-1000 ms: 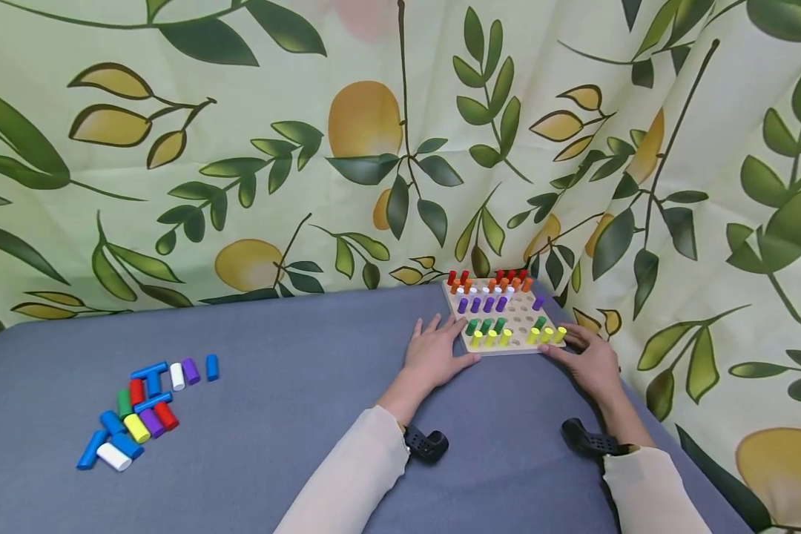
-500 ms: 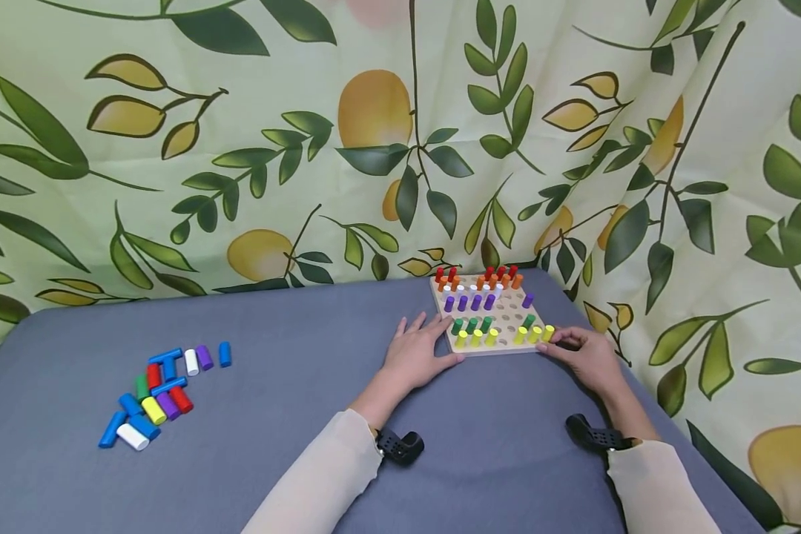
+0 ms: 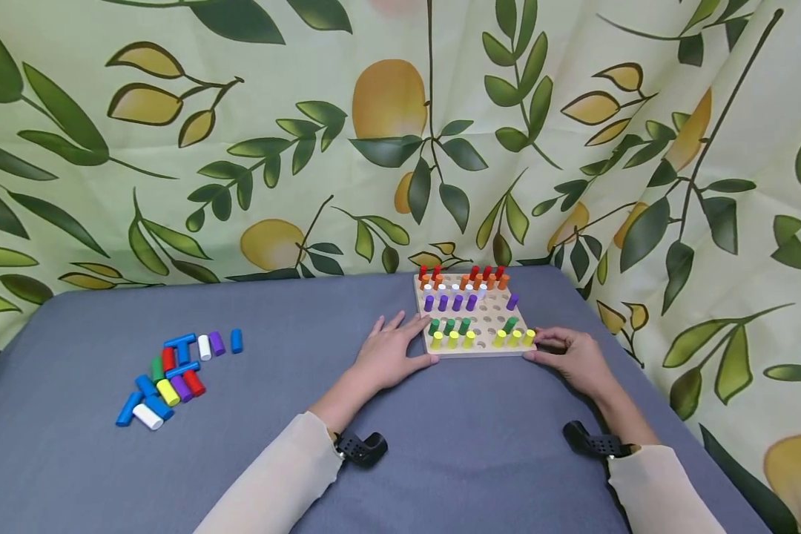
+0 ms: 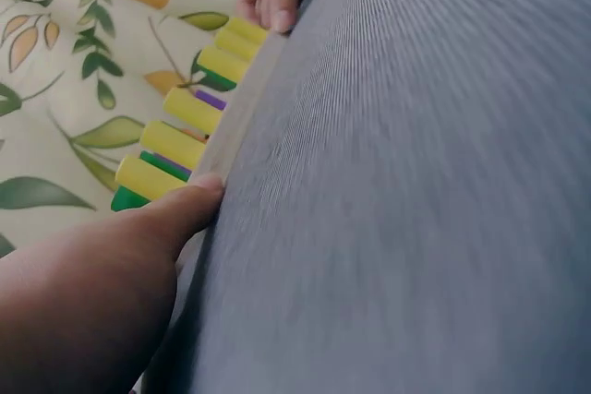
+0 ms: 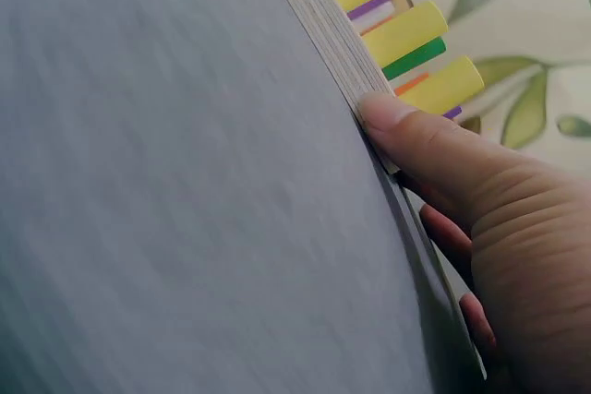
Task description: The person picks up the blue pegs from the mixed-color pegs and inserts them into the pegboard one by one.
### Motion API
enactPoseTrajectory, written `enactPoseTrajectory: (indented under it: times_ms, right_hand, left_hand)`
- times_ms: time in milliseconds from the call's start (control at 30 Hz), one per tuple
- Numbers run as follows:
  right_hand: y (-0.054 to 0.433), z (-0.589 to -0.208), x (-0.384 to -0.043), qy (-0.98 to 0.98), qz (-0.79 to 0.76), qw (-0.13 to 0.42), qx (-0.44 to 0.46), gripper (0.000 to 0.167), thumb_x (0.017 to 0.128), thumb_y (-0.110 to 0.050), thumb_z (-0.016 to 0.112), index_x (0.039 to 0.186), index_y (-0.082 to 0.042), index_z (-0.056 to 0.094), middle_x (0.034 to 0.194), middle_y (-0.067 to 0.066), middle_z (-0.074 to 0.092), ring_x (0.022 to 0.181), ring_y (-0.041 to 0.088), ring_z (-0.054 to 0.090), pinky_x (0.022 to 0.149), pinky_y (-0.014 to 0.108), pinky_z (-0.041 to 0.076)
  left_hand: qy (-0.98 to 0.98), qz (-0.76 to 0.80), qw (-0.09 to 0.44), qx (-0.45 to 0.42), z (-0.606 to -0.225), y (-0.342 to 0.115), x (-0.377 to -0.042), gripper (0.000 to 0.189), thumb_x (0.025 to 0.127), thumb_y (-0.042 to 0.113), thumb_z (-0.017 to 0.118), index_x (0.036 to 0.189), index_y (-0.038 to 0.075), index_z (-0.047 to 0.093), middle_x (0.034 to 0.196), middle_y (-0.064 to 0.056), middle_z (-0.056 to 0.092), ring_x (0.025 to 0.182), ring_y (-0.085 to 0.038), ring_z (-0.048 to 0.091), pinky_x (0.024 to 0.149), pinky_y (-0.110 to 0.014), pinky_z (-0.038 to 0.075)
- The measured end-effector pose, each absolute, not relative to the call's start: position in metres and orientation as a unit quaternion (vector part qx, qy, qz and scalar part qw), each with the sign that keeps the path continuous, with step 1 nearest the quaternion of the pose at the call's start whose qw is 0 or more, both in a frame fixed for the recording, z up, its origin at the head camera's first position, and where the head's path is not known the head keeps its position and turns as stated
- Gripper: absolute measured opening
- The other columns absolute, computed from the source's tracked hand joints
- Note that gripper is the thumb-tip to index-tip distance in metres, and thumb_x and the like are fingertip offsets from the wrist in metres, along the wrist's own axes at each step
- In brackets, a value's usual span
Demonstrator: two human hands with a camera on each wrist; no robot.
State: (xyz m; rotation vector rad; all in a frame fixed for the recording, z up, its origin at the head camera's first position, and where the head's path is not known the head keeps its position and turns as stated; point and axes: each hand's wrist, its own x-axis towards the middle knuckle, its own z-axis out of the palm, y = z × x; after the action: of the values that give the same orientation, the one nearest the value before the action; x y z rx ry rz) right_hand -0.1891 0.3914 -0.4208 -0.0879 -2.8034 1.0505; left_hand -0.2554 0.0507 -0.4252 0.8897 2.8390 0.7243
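Note:
A wooden pegboard (image 3: 482, 354) lies at the back right, with coloured pegs upright in rows: yellow pegs (image 3: 453, 340) in front, then green, purple, white, orange and red. My left hand (image 3: 386, 354) rests at its left front corner, fingers spread and fairly straight along the side. In the left wrist view, the left thumb (image 4: 199, 198) presses the front edge. My right hand (image 3: 574, 361) grips the right front corner. Its thumb (image 5: 388, 122) is on the front edge in the right wrist view, with the other fingers curled at the side, partly hidden.
Loose pegs (image 3: 167, 391) in blue, red, green, yellow, purple and white lie in a cluster on the left of the blue-grey table (image 3: 454, 452). One blue peg (image 3: 236, 340) lies a little apart. A leaf-patterned curtain (image 3: 334, 156) borders the table behind and on the right.
The pegboard has slid left across the table with both hands on it, closer to the loose pegs. The head view has shifted somewhat. The loose pegs keep their arrangement.

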Motion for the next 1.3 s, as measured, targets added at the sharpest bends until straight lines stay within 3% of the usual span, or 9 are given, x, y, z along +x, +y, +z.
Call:
enactPoseTrajectory:
  times_ms: [100,367,500,767,1300]
  right_hand:
    - [0.381,-0.42,-0.191,-0.934,0.351,0.07,-0.018,0.052,0.087,-0.034,0.081,0.125,0.001,0.069,0.13,0.021,0.068,0.131,0.037,0.058,0.107,0.053,0.043]
    - [0.357,-0.412,-0.191,-0.94,0.328,0.087,-0.035,0.067,0.085,-0.038,0.082,0.135,0.002,0.062,0.142,0.028,0.057,0.14,0.048,0.045,0.113,0.066,0.034]
    - [0.353,-0.406,-0.192,-0.946,0.306,0.097,-0.044,0.068,0.085,-0.041,0.081,0.133,0.004,0.063,0.143,0.027,0.056,0.141,0.048,0.044,0.113,0.067,0.032]
    - [0.352,-0.412,-0.198,-0.944,0.315,0.095,0.012,0.05,0.085,-0.031,0.083,0.122,0.001,0.072,0.139,0.024,0.061,0.138,0.048,0.047,0.112,0.067,0.033]
    - [0.329,-0.428,-0.19,-0.941,0.307,0.13,0.058,0.039,0.086,-0.022,0.081,0.116,0.002,0.074,0.125,0.022,0.07,0.125,0.042,0.062,0.101,0.061,0.046]
  left_hand:
    - [0.927,0.239,0.037,0.288,-0.424,0.039,-0.253,0.075,0.094,0.06,0.061,0.157,0.027,0.038,0.163,-0.001,0.038,0.156,-0.03,0.024,0.127,-0.057,0.012]
    - [0.933,0.237,0.016,0.269,-0.421,0.025,-0.236,0.065,0.099,0.052,0.058,0.155,0.021,0.043,0.161,-0.002,0.041,0.156,-0.031,0.026,0.127,-0.058,0.013]
    - [0.929,0.268,0.003,0.254,-0.421,0.028,-0.23,0.064,0.097,0.052,0.061,0.149,0.016,0.05,0.159,-0.005,0.044,0.155,-0.032,0.027,0.127,-0.059,0.012]
    - [0.922,0.318,-0.032,0.219,-0.425,0.025,-0.228,0.058,0.093,0.041,0.072,0.139,0.009,0.06,0.149,-0.005,0.055,0.152,-0.032,0.035,0.126,-0.058,0.015]
    - [0.933,0.269,-0.072,0.229,-0.426,0.006,-0.223,0.047,0.095,0.031,0.07,0.134,0.004,0.065,0.142,-0.01,0.062,0.141,-0.032,0.051,0.121,-0.052,0.034]
